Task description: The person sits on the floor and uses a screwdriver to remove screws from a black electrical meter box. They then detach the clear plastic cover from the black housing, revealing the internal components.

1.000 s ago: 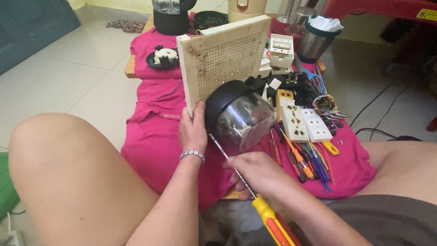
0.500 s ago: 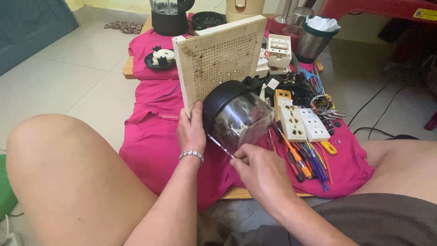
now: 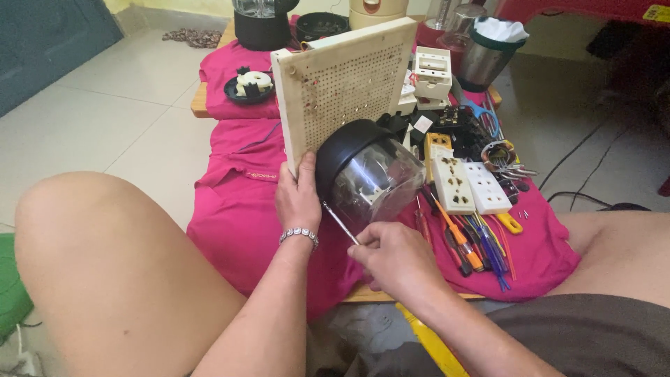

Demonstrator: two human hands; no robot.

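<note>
Screwdriver [image 3: 340, 223]: shaft visible only between the hands; tip hidden at the jar's [image 3: 366, 174] rim, yellow handle cut off below the right wrist. Jar: black base, clear body, tipped on the pink cloth [image 3: 244, 209], contents unclear. Left hand [image 3: 298, 199]: fingers wrapped behind the jar at 9 o'clock, thumb along its base. Right hand [image 3: 394, 258]: fingers clamped on the shaft, at 6 o'clock of the jar.

Black-rimmed clear dome [image 3: 366, 174] tilted on pink cloth; thin screwdriver [image 3: 340, 223] touching it.
</note>
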